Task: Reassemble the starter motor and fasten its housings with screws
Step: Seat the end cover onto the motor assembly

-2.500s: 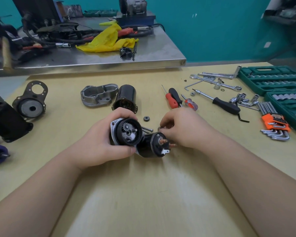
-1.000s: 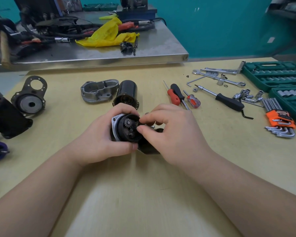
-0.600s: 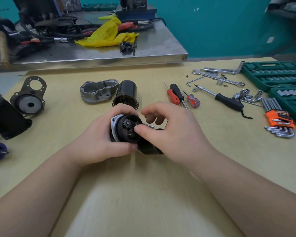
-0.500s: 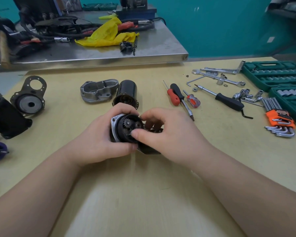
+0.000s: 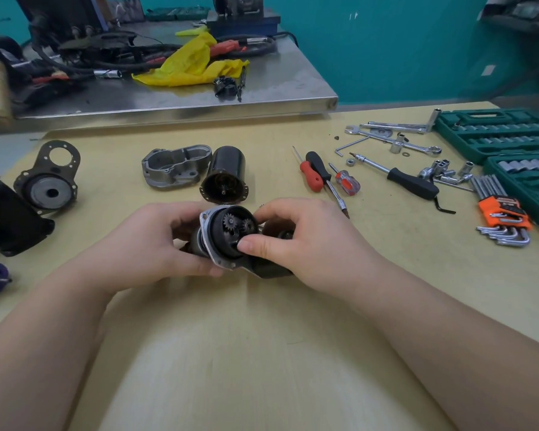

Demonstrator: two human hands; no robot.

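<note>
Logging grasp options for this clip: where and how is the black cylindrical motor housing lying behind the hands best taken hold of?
Probably round the smooth black barrel of the black motor housing, coming from above and behind. It lies on its side on the table, open flanged mouth toward the person with a shaft inside, so avoid that end. The grey cast cover crowds its left side; the right side is free.

Bare tabletop [image 5: 262, 353] lies open nearer than each hand, while the black motor can [image 5: 226, 175] and screwdrivers [image 5: 327, 178] crowd just beyond them.
</note>
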